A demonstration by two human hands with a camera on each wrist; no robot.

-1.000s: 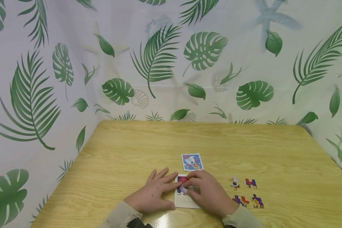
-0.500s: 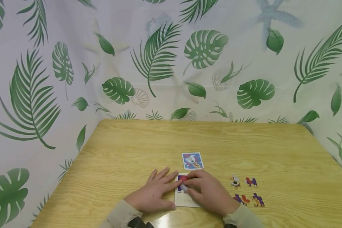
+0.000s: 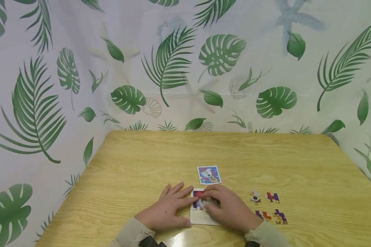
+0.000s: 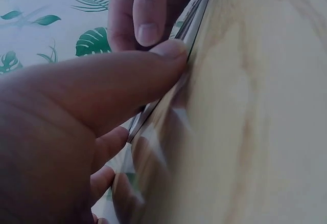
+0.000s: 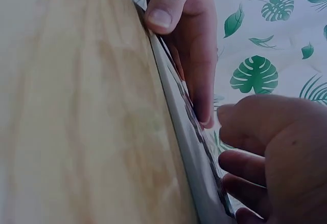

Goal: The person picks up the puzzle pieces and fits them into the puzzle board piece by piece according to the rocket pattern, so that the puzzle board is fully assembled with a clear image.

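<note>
My left hand [image 3: 170, 209] lies with fingers spread, its index fingertip on the left part of a small jigsaw puzzle [image 3: 197, 206] in a pale tray [image 3: 201, 219]. My right hand [image 3: 230, 207] bends over the same tray, thumb and index finger curled at a light puzzle piece [image 3: 203, 202] beside the purple and red ones; the hand hides the tray's right side. In the right wrist view the thumb and fingers [image 5: 245, 165] hang close over the tray's edge [image 5: 189, 147]. In the left wrist view, the left thumb [image 4: 168, 52] meets the tray's near edge.
A picture card of a rocket [image 3: 209, 175] lies just beyond the tray. Loose pieces lie to the right: a white one [image 3: 255, 197], a red and purple one [image 3: 272, 197], and more nearer, including a purple and orange one [image 3: 280, 216]. A leaf-patterned cloth [image 3: 179, 113] hangs behind the table [image 3: 136, 157].
The right thumb and index finger have spread slightly apart, showing more of the light piece between them. The left hand has stayed in place.
</note>
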